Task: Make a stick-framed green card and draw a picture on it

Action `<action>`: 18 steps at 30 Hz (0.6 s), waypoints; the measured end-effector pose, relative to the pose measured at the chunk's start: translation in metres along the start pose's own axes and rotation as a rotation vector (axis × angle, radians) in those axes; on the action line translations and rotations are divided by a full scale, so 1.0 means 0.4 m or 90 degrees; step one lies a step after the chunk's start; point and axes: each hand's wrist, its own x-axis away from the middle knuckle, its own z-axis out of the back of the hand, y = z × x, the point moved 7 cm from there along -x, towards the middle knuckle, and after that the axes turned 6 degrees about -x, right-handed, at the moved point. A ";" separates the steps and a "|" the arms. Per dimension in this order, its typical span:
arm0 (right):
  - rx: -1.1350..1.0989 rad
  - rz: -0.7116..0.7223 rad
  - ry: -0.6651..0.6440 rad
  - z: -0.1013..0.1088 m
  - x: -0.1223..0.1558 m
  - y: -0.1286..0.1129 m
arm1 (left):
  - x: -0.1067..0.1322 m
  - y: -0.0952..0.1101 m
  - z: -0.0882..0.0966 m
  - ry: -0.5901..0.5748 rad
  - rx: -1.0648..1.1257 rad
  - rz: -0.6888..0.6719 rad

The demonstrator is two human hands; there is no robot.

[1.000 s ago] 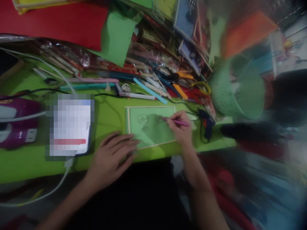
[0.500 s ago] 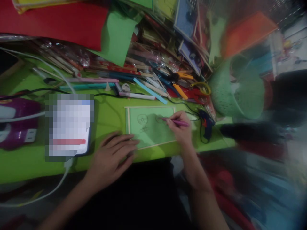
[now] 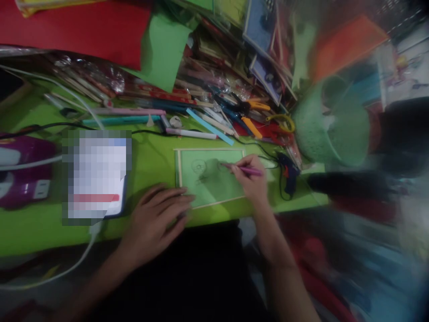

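Observation:
A green card (image 3: 214, 190) edged with thin pale wooden sticks lies on the green tabletop. On its left half is a small dark line drawing of a round shape, with a few strokes below. My right hand (image 3: 251, 179) pinches a purple pen (image 3: 250, 171), its tip at a second, fainter round outline on the card's upper right. My left hand (image 3: 164, 210) lies flat with fingers stretched, the fingertips over the card's lower left corner.
A phone (image 3: 115, 201) with a blurred-out screen and a purple power block (image 3: 27, 172) with cables are at left. Pens, sticks and orange-handled pliers (image 3: 256, 105) crowd the back. To the right are a dark blue glue gun (image 3: 288, 174) and a green bucket (image 3: 311, 125).
Almost nothing differs. The pen and my right hand have shifted very slightly left, with the tip still at the right-hand outline; my left hand stays in place.

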 end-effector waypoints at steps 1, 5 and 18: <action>0.002 -0.001 -0.001 0.000 0.000 0.000 | 0.000 0.000 0.000 0.003 0.002 -0.001; 0.014 -0.010 -0.003 0.000 -0.001 0.003 | 0.000 0.000 -0.001 0.012 0.013 0.003; 0.031 -0.003 0.014 0.001 -0.003 0.003 | 0.002 -0.002 -0.001 0.005 0.016 0.010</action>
